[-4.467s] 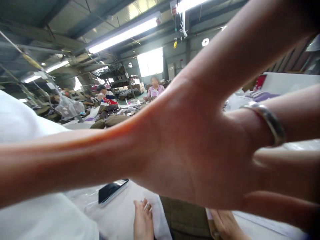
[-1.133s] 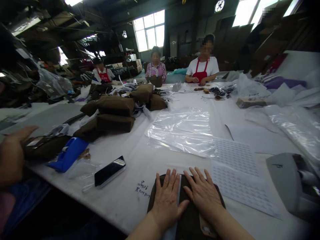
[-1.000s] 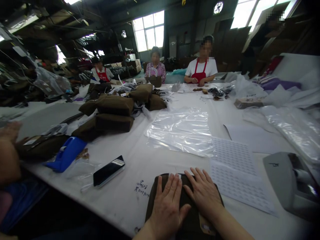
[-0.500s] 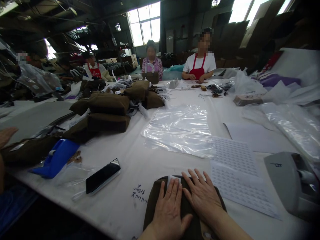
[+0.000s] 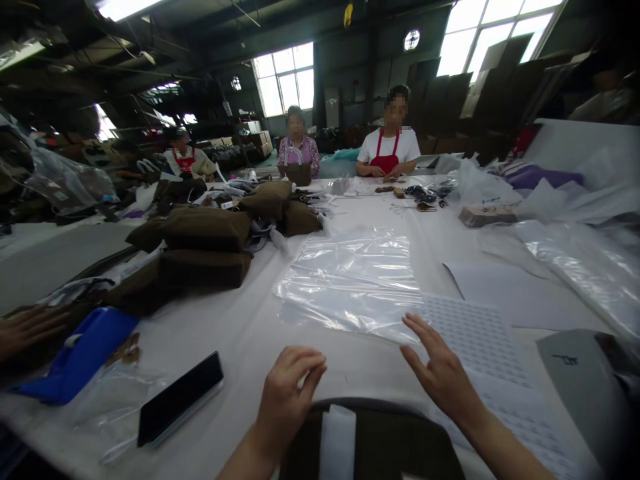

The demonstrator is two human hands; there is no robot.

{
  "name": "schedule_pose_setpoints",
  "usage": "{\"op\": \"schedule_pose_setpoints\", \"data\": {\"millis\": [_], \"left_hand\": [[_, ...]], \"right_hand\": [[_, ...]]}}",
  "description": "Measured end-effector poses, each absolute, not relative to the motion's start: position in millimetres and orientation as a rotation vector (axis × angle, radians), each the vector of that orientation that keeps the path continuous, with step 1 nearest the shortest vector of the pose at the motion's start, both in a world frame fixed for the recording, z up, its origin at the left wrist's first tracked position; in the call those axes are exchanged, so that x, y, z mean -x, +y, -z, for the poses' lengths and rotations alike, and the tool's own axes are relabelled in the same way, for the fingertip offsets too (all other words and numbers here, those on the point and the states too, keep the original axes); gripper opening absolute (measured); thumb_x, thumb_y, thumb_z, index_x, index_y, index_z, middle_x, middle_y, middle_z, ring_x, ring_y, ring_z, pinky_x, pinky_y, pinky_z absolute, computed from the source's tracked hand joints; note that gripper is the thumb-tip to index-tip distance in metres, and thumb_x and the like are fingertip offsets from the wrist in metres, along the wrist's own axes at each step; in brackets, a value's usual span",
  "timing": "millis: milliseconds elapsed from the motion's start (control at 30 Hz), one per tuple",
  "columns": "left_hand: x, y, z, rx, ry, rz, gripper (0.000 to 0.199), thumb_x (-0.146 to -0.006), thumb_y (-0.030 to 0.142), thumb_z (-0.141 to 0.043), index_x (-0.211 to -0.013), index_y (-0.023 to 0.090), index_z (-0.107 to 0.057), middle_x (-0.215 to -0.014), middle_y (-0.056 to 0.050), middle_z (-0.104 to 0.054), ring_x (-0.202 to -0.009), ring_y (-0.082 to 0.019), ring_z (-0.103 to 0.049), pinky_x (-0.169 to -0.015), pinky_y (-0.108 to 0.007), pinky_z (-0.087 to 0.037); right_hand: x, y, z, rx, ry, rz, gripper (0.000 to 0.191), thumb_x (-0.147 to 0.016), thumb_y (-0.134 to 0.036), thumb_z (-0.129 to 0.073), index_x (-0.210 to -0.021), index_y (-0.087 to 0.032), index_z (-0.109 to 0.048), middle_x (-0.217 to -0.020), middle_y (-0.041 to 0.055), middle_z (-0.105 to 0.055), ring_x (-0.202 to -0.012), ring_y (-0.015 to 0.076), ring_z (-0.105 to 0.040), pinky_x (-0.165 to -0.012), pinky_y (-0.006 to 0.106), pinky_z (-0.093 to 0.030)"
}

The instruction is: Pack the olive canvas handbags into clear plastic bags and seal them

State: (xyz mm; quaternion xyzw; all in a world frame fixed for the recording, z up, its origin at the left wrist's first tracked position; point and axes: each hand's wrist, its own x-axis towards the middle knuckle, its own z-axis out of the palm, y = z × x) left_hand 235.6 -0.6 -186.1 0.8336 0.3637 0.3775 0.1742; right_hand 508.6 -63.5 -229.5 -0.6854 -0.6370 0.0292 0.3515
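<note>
A dark olive fabric bag (image 5: 395,447) lies at the bottom edge of the view, with a white strip (image 5: 338,440) running down its upper face. Over the bag's far left corner, my left hand (image 5: 287,387) is raised with its fingers curled and thumb tip meeting the fingertips; nothing shows between them. My right hand (image 5: 445,373) hovers beyond the bag's right side, fingers stretched out and thumb apart, holding nothing. It is nearest the stack of clear plastic bags (image 5: 350,280) and a printed sheet (image 5: 485,340). The bag's near part is cut off by the frame.
A phone (image 5: 180,400) and a blue plastic tool (image 5: 80,357) lie to the left, near another person's hand (image 5: 30,330). Olive bags (image 5: 205,230) are piled behind them. At right stands a grey device (image 5: 575,387). Co-workers (image 5: 389,147) sit across the table.
Both hands have lifted off the bag, where they lay flat. The left has curled its fingers; the right has moved up and to the right. The camera view has shifted.
</note>
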Motion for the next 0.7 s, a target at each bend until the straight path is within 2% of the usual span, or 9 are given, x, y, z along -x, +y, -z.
{"op": "schedule_pose_setpoints", "data": {"millis": [67,100,200,267,367,467,533,600,700], "left_hand": [[-255.0,42.3,201.1,-2.328,1.137,-0.91,0.016,-0.086,0.021,-0.052,-0.094,0.022,-0.066,-0.096,-0.005,-0.066,-0.094,-0.016,-0.06,-0.086,-0.029,-0.049],[-264.8,62.2,212.2,-2.353,1.183,-0.765,0.021,-0.086,0.02,-0.052,-0.103,0.021,-0.064,-0.106,-0.007,-0.065,-0.103,-0.018,-0.058,-0.092,-0.031,-0.045],[-285.4,105.2,245.6,-2.449,1.228,-0.232,0.052,-0.074,0.014,-0.061,-0.125,0.015,-0.051,-0.132,-0.014,-0.049,-0.123,-0.026,-0.044,-0.103,-0.04,-0.035],[-289.9,121.0,257.9,-2.458,1.177,-0.027,0.053,-0.066,0.02,-0.068,-0.118,0.015,-0.057,-0.124,-0.014,-0.057,-0.115,-0.03,-0.052,-0.098,-0.041,-0.04],[-293.9,142.8,257.7,-2.449,1.129,-0.046,0.033,-0.074,0.036,-0.063,-0.102,0.019,-0.066,-0.102,-0.008,-0.069,-0.098,-0.025,-0.062,-0.091,-0.035,-0.045],[-310.3,176.8,253.8,-2.445,1.219,-0.228,0.042,-0.087,0.034,-0.045,-0.123,0.015,-0.052,-0.129,-0.01,-0.053,-0.121,-0.02,-0.046,-0.104,-0.031,-0.033],[-327.8,200.6,258.3,-2.425,1.288,-0.318,0.048,-0.086,0.031,-0.047,-0.129,0.011,-0.045,-0.139,-0.013,-0.042,-0.129,-0.021,-0.037,-0.106,-0.033,-0.029],[-344.4,217.5,266.5,-2.394,1.325,-0.341,0.039,-0.079,0.026,-0.055,-0.116,0.012,-0.057,-0.13,-0.014,-0.051,-0.122,-0.026,-0.045,-0.101,-0.036,-0.035],[-357.1,222.4,271.7,-2.365,1.329,-0.388,0.013,-0.077,0.019,-0.057,-0.083,0.016,-0.069,-0.095,-0.01,-0.069,-0.099,-0.026,-0.06,-0.09,-0.039,-0.043]], "right_hand": [[-523.1,-31.2,250.6,1.843,-1.792,-0.102,0.055,-0.088,-0.034,-0.046,-0.137,-0.014,-0.031,-0.143,0.0124,-0.031,-0.132,0.0247,-0.028,-0.106,0.042,-0.032],[-527.5,-18.2,262.7,1.891,-1.886,-0.125,0.056,-0.086,-0.03,-0.05,-0.136,-0.011,-0.034,-0.143,0.0145,-0.031,-0.132,0.0267,-0.028,-0.106,0.043,-0.032],[-534.0,2.1,292.1,1.991,-2.09,-0.186,0.031,-0.083,-0.016,-0.051,-0.113,-0.015,-0.058,-0.126,0.012,-0.053,-0.121,0.0276,-0.044,-0.1,0.041,-0.038],[-537.1,3.1,299.6,2.03,-2.11,-0.213,0.021,-0.086,-0.013,-0.044,-0.092,-0.018,-0.064,-0.104,0.0081,-0.064,-0.104,0.0242,-0.056,-0.09,0.038,-0.044],[-542.5,-0.7,294.7,2.052,-2.083,-0.325,0.019,-0.086,-0.015,-0.045,-0.08,-0.019,-0.062,-0.085,0.005,-0.064,-0.087,0.0211,-0.058,-0.078,0.033,-0.046],[-545.6,-1.8,287.8,1.977,-2.091,-0.464,0.009,-0.081,-0.017,-0.052,-0.082,-0.019,-0.061,-0.09,0.0041,-0.062,-0.092,0.0215,-0.055,-0.082,0.034,-0.044],[-545.9,-2.7,290.0,1.951,-2.081,-0.499,0.01,-0.081,-0.017,-0.052,-0.084,-0.019,-0.061,-0.098,0.0051,-0.062,-0.099,0.0224,-0.053,-0.087,0.035,-0.042],[-547.2,-4.8,297.5,1.935,-2.071,-0.513,0.011,-0.081,-0.018,-0.051,-0.086,-0.019,-0.062,-0.107,0.0059,-0.06,-0.106,0.0232,-0.051,-0.093,0.037,-0.041],[-553.2,-6.2,308.0,1.897,-2.072,-0.512,0.015,-0.084,-0.026,-0.051,-0.093,-0.021,-0.062,-0.11,0.0052,-0.06,-0.105,0.0222,-0.054,-0.091,0.036,-0.044]]}}
